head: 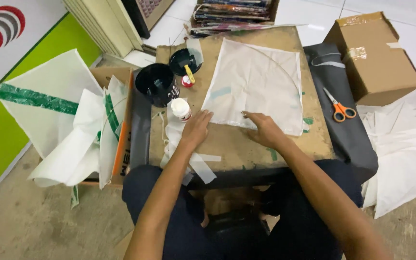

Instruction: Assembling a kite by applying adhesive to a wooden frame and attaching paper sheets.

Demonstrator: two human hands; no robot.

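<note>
The left hand (pixel 196 129) lay palm down with fingers spread flat, holding nothing, its fingertips touching the near left corner of a white paper sheet (pixel 256 84). The right hand (pixel 266 129) also lay flat and open, gripping nothing, pressing the sheet's near edge with its fingers pointing toward nine o'clock. The sheet lay spread on a low brown worktable (pixel 246 149), with a thin curved stick crossing it from the far side round to the right edge.

At eleven o'clock from the left hand, just beside it, stood a small white glue bottle (pixel 181 108). Farther out in the same direction sat a black pot (pixel 157 84) and its black lid (pixel 185 61). White paper strips (pixel 203 166) hung over the table's near edge at six o'clock of the left hand.

At two o'clock from the right hand, well apart, orange-handled scissors (pixel 339 108) lay on a dark cloth. Beyond them, at one o'clock, stood a cardboard box (pixel 371 58). At nine o'clock of the left hand, white kites with green stripes (pixel 54 110) were piled.
</note>
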